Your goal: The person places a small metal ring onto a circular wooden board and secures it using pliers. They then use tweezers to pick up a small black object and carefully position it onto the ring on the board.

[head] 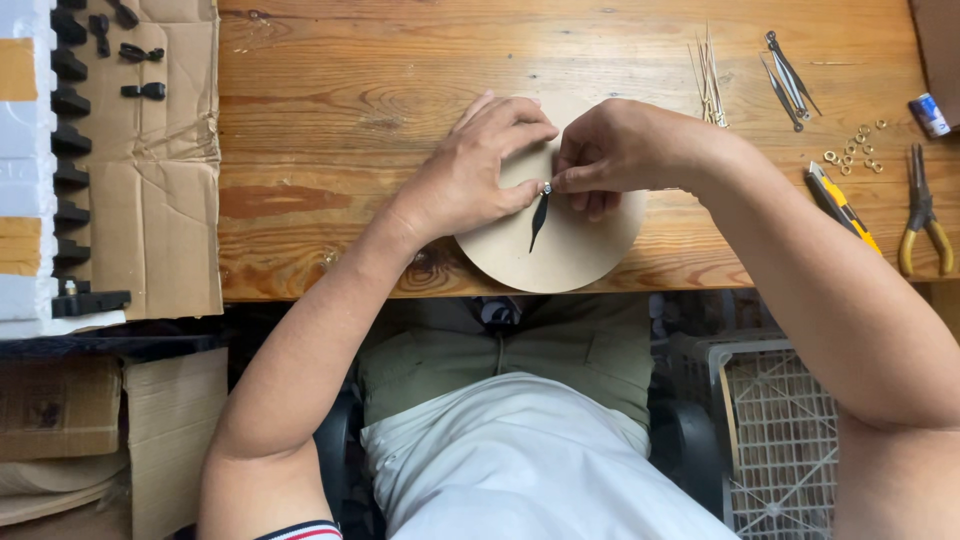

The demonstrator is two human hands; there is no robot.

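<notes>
At bench edge: round tan cardboard disc overhanging, left hand pressing flat; right hand pinching small metal nut over black pointed clock hand. Risk: nut slipping, hand bending.

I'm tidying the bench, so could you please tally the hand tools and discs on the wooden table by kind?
Round tan disc: 1
Yellow-handled pliers: 1
Yellow utility knife: 1
Total: 3
The small brass rings lie too bunched to count exactly.
</notes>
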